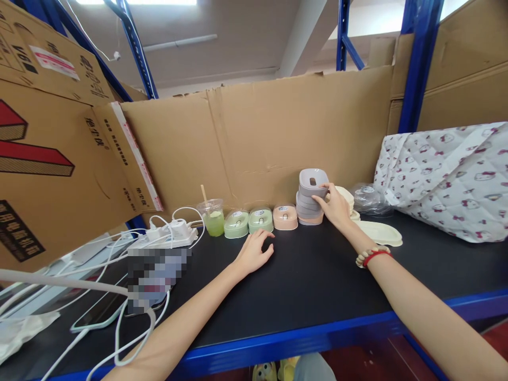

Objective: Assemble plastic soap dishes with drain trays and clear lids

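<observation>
My right hand [335,206] grips the edge of the top grey plastic lid [313,181], which has a dark slot in its top. Below it are more grey pieces in a stack [305,202], with a pink piece at the bottom. Resting on the black tabletop, my left hand [256,251] has its fingers loosely curled and apart, holding nothing. Just beyond it stand two green plastic boxes [236,224] and a pink box [285,217] in a row. Cream pieces [344,198] are partly hidden behind my right hand, and a flat cream tray [379,233] lies beside my right wrist.
A plastic cup of green drink [214,218] with a straw stands left of the boxes. Further left are a power strip [178,235], tangled white cables and phones [101,307]. A patterned quilted bag [448,180] sits at right. Cardboard [270,137] walls the back.
</observation>
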A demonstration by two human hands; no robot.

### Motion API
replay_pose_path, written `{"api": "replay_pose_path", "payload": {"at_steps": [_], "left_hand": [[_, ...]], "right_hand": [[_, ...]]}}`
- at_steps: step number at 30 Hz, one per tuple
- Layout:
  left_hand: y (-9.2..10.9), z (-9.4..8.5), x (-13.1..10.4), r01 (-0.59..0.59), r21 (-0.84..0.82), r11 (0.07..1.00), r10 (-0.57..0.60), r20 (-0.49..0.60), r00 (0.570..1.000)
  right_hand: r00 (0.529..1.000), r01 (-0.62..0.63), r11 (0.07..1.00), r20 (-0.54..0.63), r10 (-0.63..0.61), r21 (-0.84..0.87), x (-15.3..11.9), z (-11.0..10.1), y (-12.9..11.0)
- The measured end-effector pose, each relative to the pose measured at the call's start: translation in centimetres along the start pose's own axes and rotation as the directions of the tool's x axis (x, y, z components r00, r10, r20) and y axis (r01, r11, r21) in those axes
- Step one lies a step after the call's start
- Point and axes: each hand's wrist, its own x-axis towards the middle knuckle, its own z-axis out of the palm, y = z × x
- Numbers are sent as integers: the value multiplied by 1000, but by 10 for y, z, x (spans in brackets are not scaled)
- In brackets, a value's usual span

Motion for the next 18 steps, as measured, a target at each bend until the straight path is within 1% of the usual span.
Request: {"api": "replay_pose_path", "payload": {"at_steps": [2,7,9,11,13,14,15,16,18], "left_hand": [[0,0,0,3,-8,1000,-3,-2,1000],[2,-1,0,23,-15,1000,-23,11,1000],[3,-1,0,41,-22,999,-41,14,999],[4,-1,0,70,-58,996,-70,7,998],[6,-1,1,123,-171,978,-128,-18,992],[7,-1,2,162,-268,950,-178,-38,983],[9,-2,3,203,-388,899,-245,-62,968],[10,-4,4,236,-520,821,-323,-83,943],[15,-10,8,258,-755,603,-482,-87,872]], "right_hand": [[1000,25,1000,-8,-25,2,1,0,0],[997,73,997,42,-72,-36,0,0,-1],[995,96,995,7,-96,-33,-1,0,-2],[990,130,991,-60,-131,-15,-2,-1,-5],[978,179,984,-115,-176,14,-3,-2,-11],[971,207,978,-128,-201,36,-4,-3,-14],[965,240,969,-121,-231,64,-5,-3,-18],[958,278,955,-97,-269,99,-6,-3,-22],[926,372,911,-5,-377,181,-13,-1,-33]]}}
